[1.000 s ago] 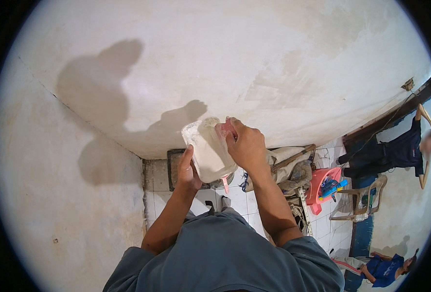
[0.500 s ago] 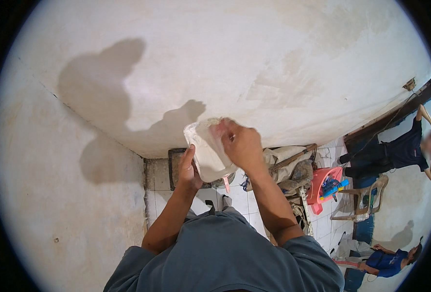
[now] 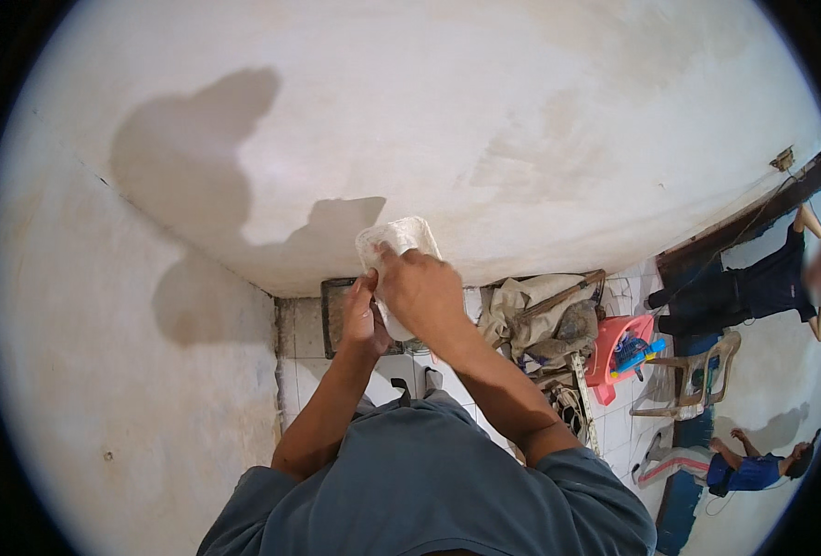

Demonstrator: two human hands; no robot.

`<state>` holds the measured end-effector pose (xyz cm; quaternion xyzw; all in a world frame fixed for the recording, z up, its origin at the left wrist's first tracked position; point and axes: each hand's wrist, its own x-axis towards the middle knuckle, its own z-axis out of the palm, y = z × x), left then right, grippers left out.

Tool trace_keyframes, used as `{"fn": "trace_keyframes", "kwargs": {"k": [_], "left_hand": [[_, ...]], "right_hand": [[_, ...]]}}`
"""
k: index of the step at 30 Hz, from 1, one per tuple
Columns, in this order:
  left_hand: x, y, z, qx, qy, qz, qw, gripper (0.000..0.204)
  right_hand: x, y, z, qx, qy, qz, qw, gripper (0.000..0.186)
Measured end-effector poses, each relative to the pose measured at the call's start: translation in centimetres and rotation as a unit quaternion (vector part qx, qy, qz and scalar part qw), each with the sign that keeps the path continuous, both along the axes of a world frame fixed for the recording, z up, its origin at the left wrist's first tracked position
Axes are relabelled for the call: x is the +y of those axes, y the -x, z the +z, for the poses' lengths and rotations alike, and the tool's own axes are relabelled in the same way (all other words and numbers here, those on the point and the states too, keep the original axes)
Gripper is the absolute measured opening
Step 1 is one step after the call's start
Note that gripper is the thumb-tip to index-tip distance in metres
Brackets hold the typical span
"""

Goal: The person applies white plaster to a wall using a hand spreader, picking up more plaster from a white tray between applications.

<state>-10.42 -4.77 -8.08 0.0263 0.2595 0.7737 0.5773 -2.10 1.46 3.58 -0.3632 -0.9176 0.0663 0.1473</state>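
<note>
A shallow white tray is held up in front of the chest, close to the off-white wall in this view and above the tiled floor. The left hand grips it by its left edge, thumb up along the rim and the other fingers largely hidden beneath. The right hand is bunched over the tray's middle, its fingertips reaching toward the far left corner; its back covers whatever lies in the palm, so I cannot tell whether it holds a tool. The main risk, as I judge it, is tipping: the visible support comes from one side only, so a firm push by the right hand near the far end or the right edge could twist the tray out of the left hand's hold. Any loose material inside, too hidden to make out, might then spill onto the floor or the dark-rimmed container below. The two hands also work very near each other, and a stroke toward the left rim could catch the left thumb. A step to the right could bring the feet against the crumpled beige cloth or the long pale straightedge, and a stumble would jolt the tray.
</note>
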Motion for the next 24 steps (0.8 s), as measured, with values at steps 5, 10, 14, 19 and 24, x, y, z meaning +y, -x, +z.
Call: {"fn": "trace_keyframes", "kwargs": {"k": [5,10,14,19,24], "left_hand": [[-0.1,0.1,-1.0,-0.021,0.005,0.009,1.000,0.035],[-0.9,0.3,0.7,-0.026,0.000,0.017,1.000,0.039],[-0.8,0.2,0.6,0.010,-0.006,-0.012,1.000,0.043],[-0.6,0.3,0.3,-0.004,-0.008,-0.010,1.000,0.045],[-0.1,0.7,0.9,-0.027,-0.007,-0.007,1.000,0.044]], "right_hand": [[0.9,-0.3,-0.8,0.082,0.066,0.043,0.994,0.034],[4.0,-3.6,2.6,0.141,0.139,-0.099,0.975,0.029],[2.4,-3.2,0.4,0.204,0.120,-0.090,0.967,0.027],[3.1,-2.9,1.2,0.181,0.119,-0.063,0.974,0.035],[5.0,-5.6,0.8,0.231,0.179,-0.086,0.952,0.036]]}}
